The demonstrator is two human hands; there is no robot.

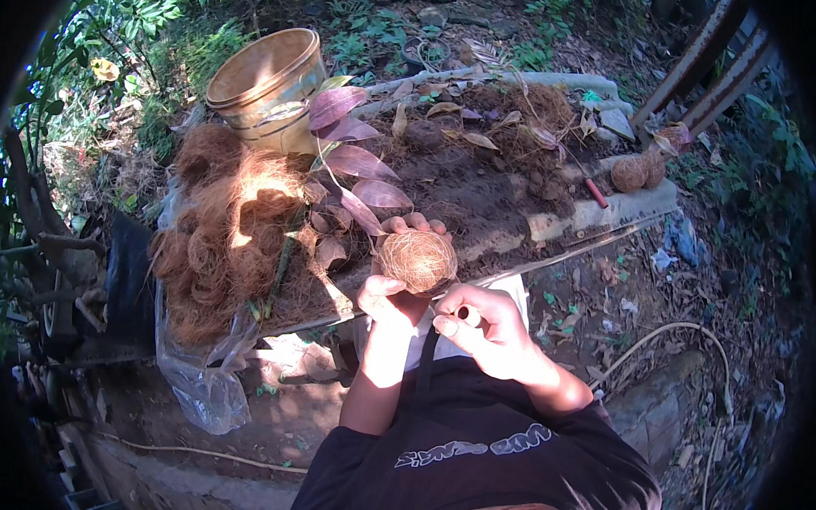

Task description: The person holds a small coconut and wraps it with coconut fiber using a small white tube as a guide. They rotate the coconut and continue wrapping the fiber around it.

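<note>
A round ball wrapped in coconut fibre (420, 261) rests in my left hand (386, 303), the fingers curled around its far side and the thumb along its near left. From beside the ball a stem with purplish leaves (361, 163) reaches away over the table; whether it is rooted in the ball cannot be told. My right hand (484, 323) is close to the ball's near right side. Its fingers are curled around a small pale cylinder with a dark hole (465, 312), perhaps a thread spool. Most of that piece is hidden by the fingers.
Loose coconut fibre (205, 242) is heaped on the table's left, before a yellowish bucket (267, 91). Dark soil (446, 179) covers the middle. A red-handled tool (596, 193) and finished-looking fibre balls (637, 171) lie at right. Clear plastic (207, 390) hangs off the front edge.
</note>
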